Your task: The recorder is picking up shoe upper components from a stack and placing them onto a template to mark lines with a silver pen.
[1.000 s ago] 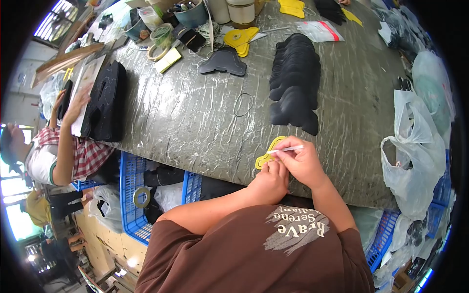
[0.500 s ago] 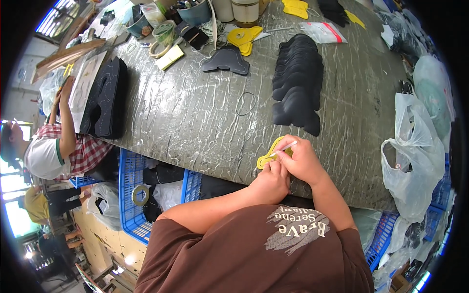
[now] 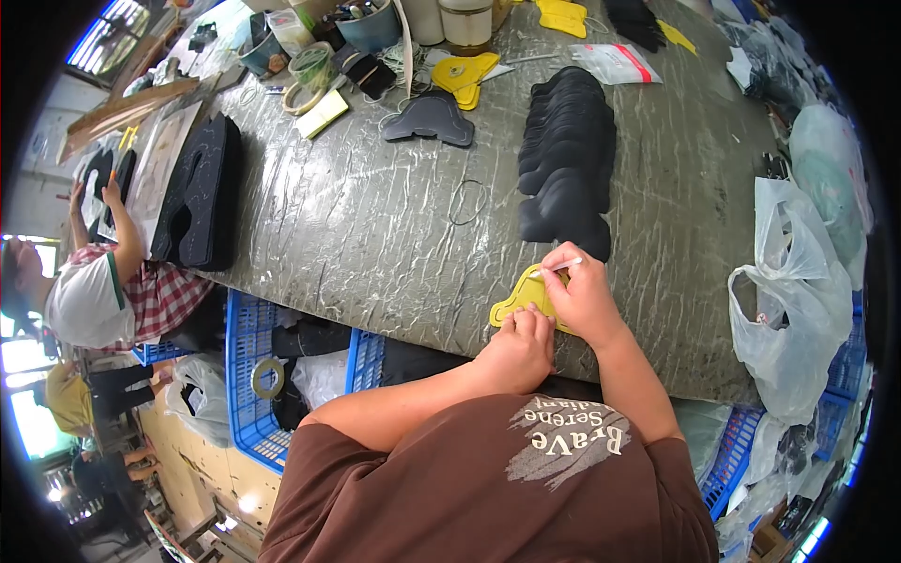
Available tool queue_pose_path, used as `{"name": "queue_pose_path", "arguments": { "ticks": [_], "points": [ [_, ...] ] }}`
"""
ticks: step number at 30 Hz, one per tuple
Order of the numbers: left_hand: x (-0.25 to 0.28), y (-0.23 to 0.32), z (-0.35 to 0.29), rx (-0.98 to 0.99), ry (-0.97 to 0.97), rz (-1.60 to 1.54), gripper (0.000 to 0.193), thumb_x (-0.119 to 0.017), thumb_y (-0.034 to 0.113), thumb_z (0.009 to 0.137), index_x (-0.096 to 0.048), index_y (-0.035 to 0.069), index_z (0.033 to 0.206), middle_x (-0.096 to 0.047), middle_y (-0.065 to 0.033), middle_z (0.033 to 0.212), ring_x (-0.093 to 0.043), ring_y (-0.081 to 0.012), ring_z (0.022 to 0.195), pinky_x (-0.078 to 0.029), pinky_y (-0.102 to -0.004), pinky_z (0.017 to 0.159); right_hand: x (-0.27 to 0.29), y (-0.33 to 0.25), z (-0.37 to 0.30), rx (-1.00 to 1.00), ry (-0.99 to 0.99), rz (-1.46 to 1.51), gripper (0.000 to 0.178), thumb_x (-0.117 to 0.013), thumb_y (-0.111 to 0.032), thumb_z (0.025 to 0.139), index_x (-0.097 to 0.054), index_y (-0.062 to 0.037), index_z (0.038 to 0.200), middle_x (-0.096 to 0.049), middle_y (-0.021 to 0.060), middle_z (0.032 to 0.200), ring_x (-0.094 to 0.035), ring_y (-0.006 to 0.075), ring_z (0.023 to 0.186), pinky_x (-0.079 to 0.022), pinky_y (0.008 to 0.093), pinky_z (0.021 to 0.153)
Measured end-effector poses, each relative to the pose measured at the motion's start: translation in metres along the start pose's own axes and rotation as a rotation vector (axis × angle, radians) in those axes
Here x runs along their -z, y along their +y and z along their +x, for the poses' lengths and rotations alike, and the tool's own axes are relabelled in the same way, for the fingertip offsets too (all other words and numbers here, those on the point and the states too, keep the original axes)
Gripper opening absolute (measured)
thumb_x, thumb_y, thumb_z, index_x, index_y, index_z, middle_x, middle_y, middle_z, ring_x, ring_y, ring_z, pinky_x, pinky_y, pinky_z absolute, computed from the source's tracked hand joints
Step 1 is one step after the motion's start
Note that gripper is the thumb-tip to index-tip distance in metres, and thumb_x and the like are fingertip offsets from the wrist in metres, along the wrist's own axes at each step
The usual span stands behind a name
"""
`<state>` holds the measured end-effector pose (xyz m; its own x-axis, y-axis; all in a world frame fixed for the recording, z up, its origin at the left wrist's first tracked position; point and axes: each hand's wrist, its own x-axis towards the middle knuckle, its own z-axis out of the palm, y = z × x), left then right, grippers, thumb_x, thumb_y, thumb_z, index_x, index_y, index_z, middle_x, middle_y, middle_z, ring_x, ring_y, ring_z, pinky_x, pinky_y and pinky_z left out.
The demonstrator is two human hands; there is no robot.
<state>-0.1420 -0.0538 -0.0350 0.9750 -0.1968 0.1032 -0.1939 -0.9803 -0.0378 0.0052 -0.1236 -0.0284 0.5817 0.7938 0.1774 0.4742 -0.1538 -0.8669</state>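
We touch the template (image 3: 505,310) with our left hand (image 3: 518,351), fingers curled, hold unclear | our right hand (image 3: 580,295) pinches the pen (image 3: 566,266) over it | black stack (image 3: 568,141) beyond

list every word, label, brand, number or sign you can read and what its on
Brown short-sleeved T-shirt: pale lettering on the front, upside down in this view; wording not copied out.
Clear plastic bag with red strip: print, if any, too small to read.
Flat yellow curved-edged piece: no readable text.
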Motion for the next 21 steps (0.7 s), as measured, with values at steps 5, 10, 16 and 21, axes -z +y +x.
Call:
{"name": "queue_pose_path", "arguments": {
  "ticks": [5,10,16,21],
  "points": [
    [-0.0013,0.0,-0.0007,-0.011,-0.008,0.02,0.069,-0.06,0.047,0.078,-0.058,-0.01,0.117,-0.06,-0.0313,0.107,-0.06,-0.0364,0.093,-0.055,-0.0394,0.078,0.0031,0.0058,0.0012,-0.039,0.105,0.048,0.01,-0.059,0.006,0.081,-0.051,0.0007,0.083,-0.059,0.0154,0.077,-0.064,0.0299,0.068,-0.05,0.0347,0.063],
    [-0.0014,-0.0007,-0.001,0.002,-0.025,-0.02,0.069,-0.06,0.047,0.078,-0.058,-0.01,0.117,-0.059,-0.0316,0.109,-0.059,-0.0365,0.095,-0.055,-0.0391,0.079,0.0073,0.0043,-0.0007,-0.101,0.121,0.024,0.009,-0.058,0.007,0.083,-0.052,0.0008,0.083,-0.059,0.0101,0.078,-0.061,0.018,0.068,-0.049,0.0288,0.062],
    [0.001,-0.0012,-0.0007,-0.003,-0.026,-0.025,0.069,-0.06,0.047,0.078,-0.058,-0.009,0.117,-0.058,-0.032,0.109,-0.059,-0.0363,0.095,-0.055,-0.0389,0.079,0.0065,0.009,-0.006,-0.105,0.157,0.064,0.008,-0.058,0.006,0.084,-0.052,0.0008,0.083,-0.059,0.0087,0.078,-0.061,0.0154,0.068,-0.05,0.0272,0.062],
    [0.0016,-0.0021,-0.0009,-0.01,-0.043,-0.017,0.069,-0.06,0.048,0.078,-0.059,-0.008,0.117,-0.059,-0.0313,0.109,-0.059,-0.0358,0.095,-0.055,-0.0381,0.079,0.0081,0.0105,-0.0076,-0.068,0.148,0.012,0.008,-0.059,0.005,0.083,-0.052,0.0009,0.084,-0.059,0.0113,0.077,-0.064,0.0221,0.069,-0.052,0.0311,0.063]
  ]
}}
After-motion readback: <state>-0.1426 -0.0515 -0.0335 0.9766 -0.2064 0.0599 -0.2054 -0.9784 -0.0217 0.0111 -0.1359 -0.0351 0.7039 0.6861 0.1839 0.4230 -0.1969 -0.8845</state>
